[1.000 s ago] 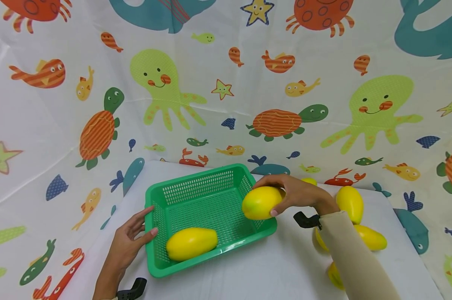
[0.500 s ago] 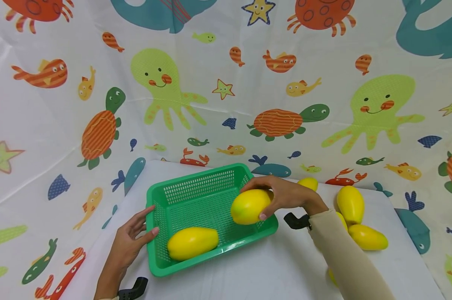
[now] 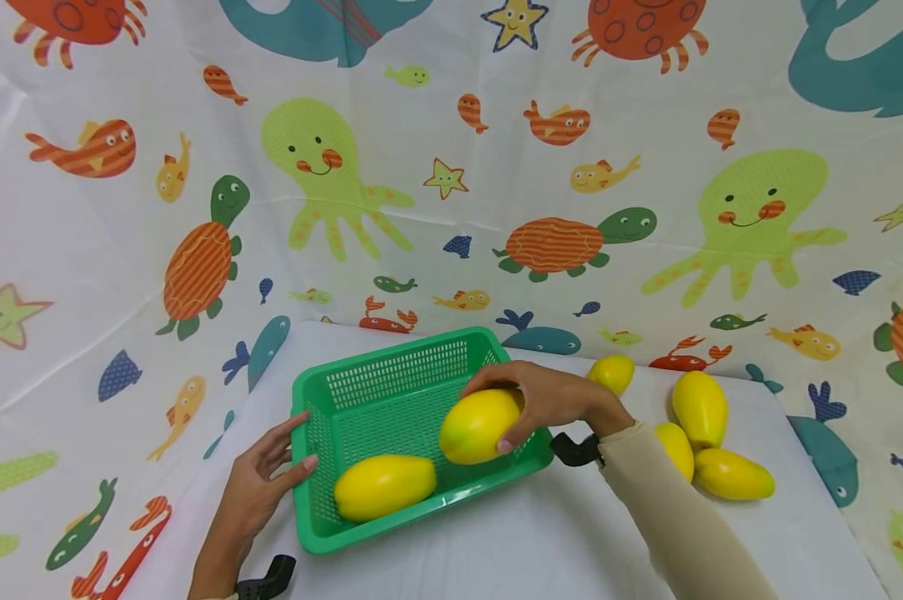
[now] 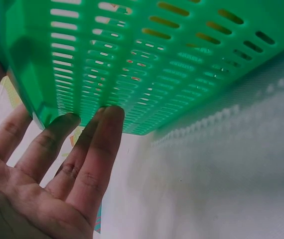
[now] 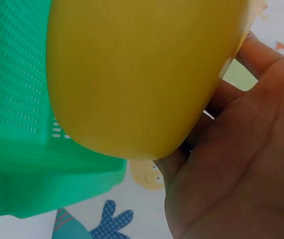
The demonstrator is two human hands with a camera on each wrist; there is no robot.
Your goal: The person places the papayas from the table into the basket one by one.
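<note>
My right hand holds a smooth yellow papaya over the right part of a green slotted plastic basket. Its thumb lies on the near side and its fingers on the far side. That papaya fills much of the right wrist view. My left hand grips the basket's left rim. In the left wrist view, its fingers lie against the slotted outer wall. Inside the basket, a second papaya lies by the near wall. Whether the held papaya touches the basket floor, I cannot tell.
Several yellow fruits lie on the white table to the right: one at the back and a cluster with an upright-looking fruit and a sideways one. A printed sea-animal cloth stands behind.
My right hand has carried the papaya left and down, from the basket's right rim to over its inside. More of the fruits on the right now show. My left hand has stayed at the rim.
</note>
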